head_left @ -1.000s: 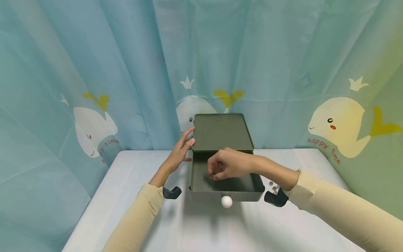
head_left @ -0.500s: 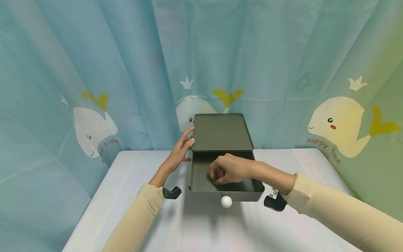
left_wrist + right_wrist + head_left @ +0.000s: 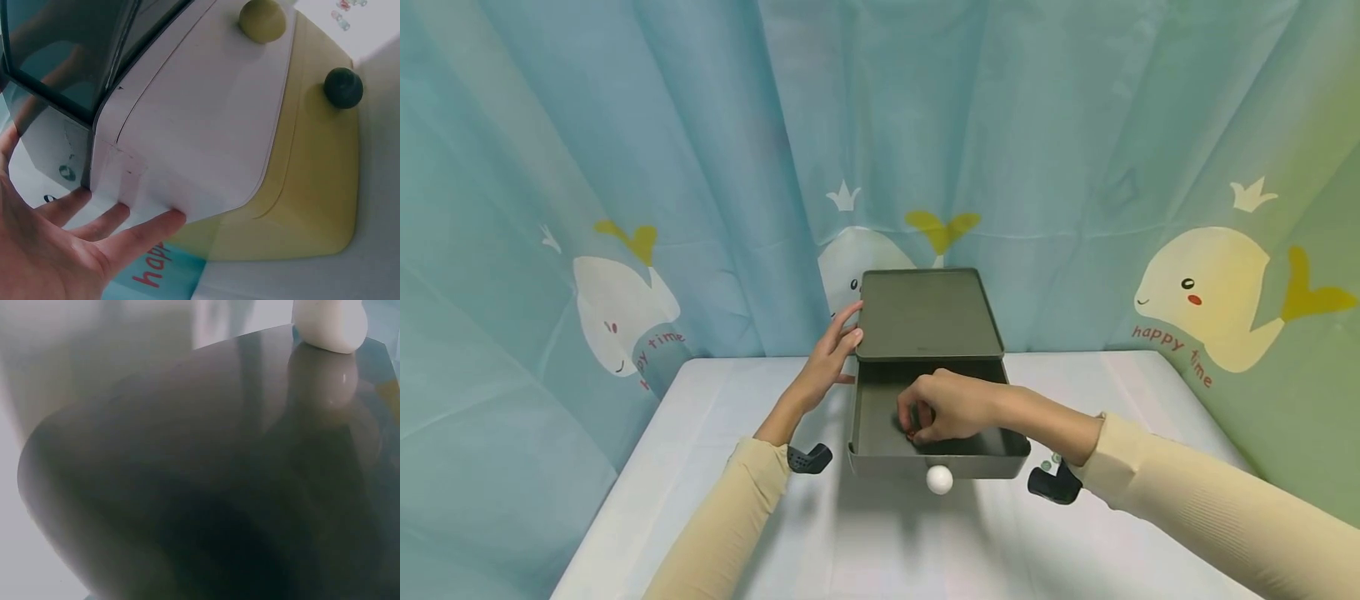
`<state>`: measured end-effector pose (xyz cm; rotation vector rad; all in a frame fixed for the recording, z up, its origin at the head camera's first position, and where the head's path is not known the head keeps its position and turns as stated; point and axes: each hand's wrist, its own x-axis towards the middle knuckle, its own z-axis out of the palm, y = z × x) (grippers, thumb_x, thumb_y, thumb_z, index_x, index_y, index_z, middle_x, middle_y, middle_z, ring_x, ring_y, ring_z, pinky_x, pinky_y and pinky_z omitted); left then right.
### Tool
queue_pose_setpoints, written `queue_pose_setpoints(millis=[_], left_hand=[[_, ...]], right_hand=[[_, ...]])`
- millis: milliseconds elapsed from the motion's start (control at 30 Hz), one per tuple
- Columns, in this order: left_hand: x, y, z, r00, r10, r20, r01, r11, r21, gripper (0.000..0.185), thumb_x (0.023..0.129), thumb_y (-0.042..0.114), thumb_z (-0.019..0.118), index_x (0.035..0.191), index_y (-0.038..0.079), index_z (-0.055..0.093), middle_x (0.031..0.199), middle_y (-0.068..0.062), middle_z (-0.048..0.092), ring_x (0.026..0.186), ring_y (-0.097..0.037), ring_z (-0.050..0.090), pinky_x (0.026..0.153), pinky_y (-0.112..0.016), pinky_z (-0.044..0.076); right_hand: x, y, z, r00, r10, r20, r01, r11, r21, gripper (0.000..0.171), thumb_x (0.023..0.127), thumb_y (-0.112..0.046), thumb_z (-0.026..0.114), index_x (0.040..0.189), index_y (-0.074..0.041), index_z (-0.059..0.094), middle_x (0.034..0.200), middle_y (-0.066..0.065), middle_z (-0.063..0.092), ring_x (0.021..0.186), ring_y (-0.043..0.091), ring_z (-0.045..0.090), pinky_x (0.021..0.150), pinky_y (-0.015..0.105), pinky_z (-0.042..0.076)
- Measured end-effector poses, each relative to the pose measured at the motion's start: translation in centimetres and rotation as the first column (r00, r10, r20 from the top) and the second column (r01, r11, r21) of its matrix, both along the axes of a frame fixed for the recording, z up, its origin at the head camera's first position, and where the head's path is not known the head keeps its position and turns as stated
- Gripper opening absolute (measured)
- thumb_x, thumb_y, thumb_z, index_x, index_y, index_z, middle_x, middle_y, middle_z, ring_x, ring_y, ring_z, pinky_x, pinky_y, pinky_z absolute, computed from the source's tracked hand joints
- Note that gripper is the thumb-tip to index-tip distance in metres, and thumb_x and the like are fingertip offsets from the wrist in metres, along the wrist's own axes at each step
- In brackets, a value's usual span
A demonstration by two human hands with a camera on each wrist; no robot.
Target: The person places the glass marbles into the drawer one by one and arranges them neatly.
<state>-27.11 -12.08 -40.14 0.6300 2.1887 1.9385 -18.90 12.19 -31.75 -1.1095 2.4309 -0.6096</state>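
Left hand (image 3: 827, 358), fingers straight, braces the box (image 3: 927, 315) at nine o'clock. Drawer (image 3: 880, 446) stands pulled out toward six o'clock. Right hand (image 3: 947, 407) sits inside it, fingertips pinching a small reddish piece (image 3: 911, 433) near the floor. Placing step, seemingly; letting go comes next.

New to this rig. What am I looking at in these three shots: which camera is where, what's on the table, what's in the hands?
No machine here: a person works with bare hands. The wide shot comes from a head camera; the other two come from wrist cameras, so they are close and distorted. On the white table stands a dark drawer box with its drawer pulled out, a white knob on the front. The left hand rests straight fingers on the box's side, as the left wrist view also shows. The right hand is inside the drawer, fingertips pinching a small reddish item, too small to identify.
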Motion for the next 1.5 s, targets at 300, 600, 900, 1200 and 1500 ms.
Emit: queue_pose_setpoints(millis=[300,600,900,1200,1500], left_hand=[[0.0,-0.1,-0.8,1.000,0.022,0.007,-0.021,1.000,-0.015,0.057,0.109,0.039,0.044,0.163,0.039,0.025,0.166,-0.013,0.024,0.147,-0.041,0.034,0.091,-0.071,0.050],[0.1,-0.1,-0.7,1.000,0.029,0.009,-0.029,0.999,-0.026,0.056,0.109,0.040,0.044,0.161,0.044,0.025,0.166,-0.012,0.024,0.147,-0.040,0.035,0.090,-0.070,0.050],[-0.1,0.0,-0.6,1.000,0.024,0.006,-0.023,0.999,-0.024,0.057,0.108,0.041,0.045,0.161,0.044,0.025,0.166,-0.012,0.023,0.147,-0.040,0.034,0.091,-0.071,0.049],[0.0,0.1,-0.4,0.999,0.038,-0.005,-0.038,0.999,-0.023,0.057,0.108,0.041,0.045,0.162,0.040,0.026,0.166,-0.012,0.024,0.148,-0.038,0.033,0.091,-0.072,0.049],[-0.2,0.2,-0.3,0.999,0.033,-0.014,-0.033,0.999,-0.026,0.058,0.108,0.041,0.044,0.162,0.039,0.026,0.165,-0.014,0.024,0.148,-0.041,0.031,0.090,-0.073,0.049]], right_hand=[[-0.4,0.9,0.3,0.999,0.046,-0.025,-0.047,0.998,-0.045,0.017,0.090,-0.010,0.078,0.105,-0.016,0.073,0.078,-0.010,0.066,0.062,0.004,0.061,0.064,0.025,0.053],[-0.9,3.2,2.5,0.998,0.030,-0.060,-0.040,0.982,-0.184,0.031,0.094,-0.017,0.077,0.124,-0.018,0.068,0.100,-0.006,0.067,0.073,0.009,0.067,0.070,0.031,0.057],[-0.6,7.7,3.3,0.986,-0.116,-0.116,0.054,0.899,-0.435,0.029,0.094,-0.011,0.076,0.123,-0.016,0.071,0.102,-0.004,0.070,0.079,0.017,0.068,0.074,0.031,0.059],[-0.5,12.8,1.2,0.951,-0.276,-0.140,0.168,0.840,-0.516,0.027,0.093,-0.005,0.075,0.119,-0.009,0.072,0.101,-0.001,0.072,0.082,0.015,0.068,0.068,0.027,0.055],[0.0,17.1,-3.1,0.892,-0.434,-0.122,0.325,0.807,-0.493,0.024,0.094,-0.010,0.076,0.117,-0.018,0.072,0.099,-0.001,0.071,0.082,0.015,0.070,0.067,0.026,0.054]])
